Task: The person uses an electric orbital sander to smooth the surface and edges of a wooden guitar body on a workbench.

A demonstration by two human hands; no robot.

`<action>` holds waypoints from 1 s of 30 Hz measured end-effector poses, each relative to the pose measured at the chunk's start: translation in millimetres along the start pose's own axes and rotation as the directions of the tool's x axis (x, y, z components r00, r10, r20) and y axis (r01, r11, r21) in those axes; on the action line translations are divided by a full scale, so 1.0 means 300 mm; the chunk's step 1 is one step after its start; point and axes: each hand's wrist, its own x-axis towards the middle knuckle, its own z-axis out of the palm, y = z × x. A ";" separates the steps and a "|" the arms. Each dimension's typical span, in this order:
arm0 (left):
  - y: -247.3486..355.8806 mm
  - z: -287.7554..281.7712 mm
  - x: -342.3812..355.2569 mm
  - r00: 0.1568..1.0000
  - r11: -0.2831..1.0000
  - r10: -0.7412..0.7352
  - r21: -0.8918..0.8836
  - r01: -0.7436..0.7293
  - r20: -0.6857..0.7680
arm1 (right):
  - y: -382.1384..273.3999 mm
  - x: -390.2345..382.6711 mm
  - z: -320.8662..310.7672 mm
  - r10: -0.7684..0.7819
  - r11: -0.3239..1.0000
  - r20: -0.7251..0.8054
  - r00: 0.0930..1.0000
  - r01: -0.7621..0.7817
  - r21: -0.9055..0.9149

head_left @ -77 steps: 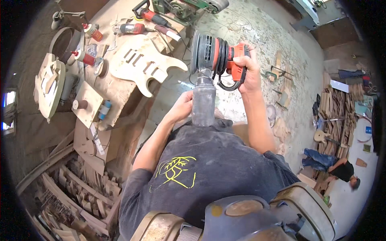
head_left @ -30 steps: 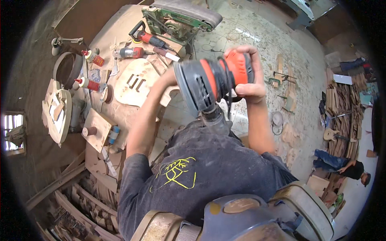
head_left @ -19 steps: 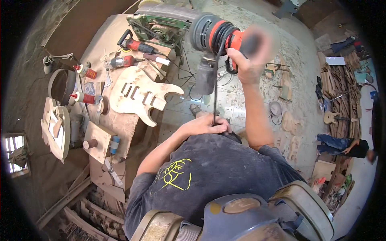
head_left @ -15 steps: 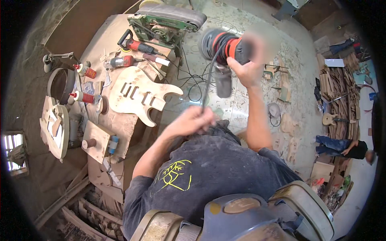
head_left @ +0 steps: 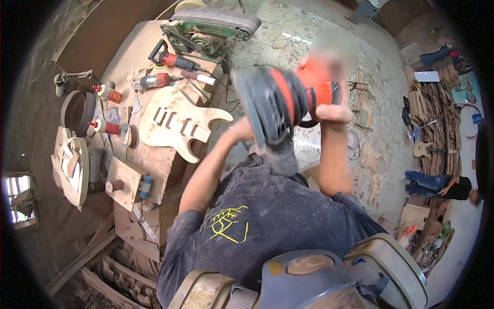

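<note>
A red and black random orbital sander point(head_left: 290, 98) is raised in front of my chest, its round pad tilted toward the left and smeared by motion. My right hand point(head_left: 337, 112) is closed around the sander's red body, and part of that hand is blurred. Below the pad hangs a dark dust canister point(head_left: 282, 157). My left hand point(head_left: 241, 130) is at the sander's near left side; its fingers are hidden behind the pad. On the bench to the left lies a pale wooden guitar body point(head_left: 172, 121) with cut-out pickup slots.
The bench point(head_left: 152, 162) also carries a green belt sander point(head_left: 200, 38), a red angle polisher point(head_left: 177, 61), a red drill point(head_left: 154, 81) and glue bottles point(head_left: 107, 126). Another person point(head_left: 437, 186) stands at the far right near stacked wood point(head_left: 437, 113). Cables trail on the floor.
The sander has come closer to my chest and turned, its pad now larger in view. My left hand, which was at the cord, has moved up and behind the pad.
</note>
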 end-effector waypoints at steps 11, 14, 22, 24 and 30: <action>0.566 -0.211 -0.057 0.877 0.546 -0.365 -0.691 0.474 0.314 | 0.013 -0.008 -0.135 -0.360 0.460 -0.253 0.898 -0.066 -0.886; 0.593 -0.372 -0.039 0.820 0.676 -0.561 -0.634 0.376 -0.112 | -0.038 -0.066 -0.164 -0.159 0.469 -0.214 0.964 -0.117 -0.876; 0.128 -0.339 0.195 0.830 0.898 -0.440 -0.168 0.407 -0.344 | -0.060 -0.122 -0.099 0.091 0.941 0.049 0.995 -0.070 -0.332; 0.107 -0.278 0.229 0.845 0.836 -0.534 -0.134 0.531 0.019 | -0.066 -0.114 -0.093 -0.036 0.989 0.053 0.998 0.043 -0.144; 0.327 0.084 0.108 0.876 0.771 -0.029 -0.547 0.326 0.482 | -0.132 -0.076 -0.098 -0.284 0.886 -0.370 0.885 0.095 -0.453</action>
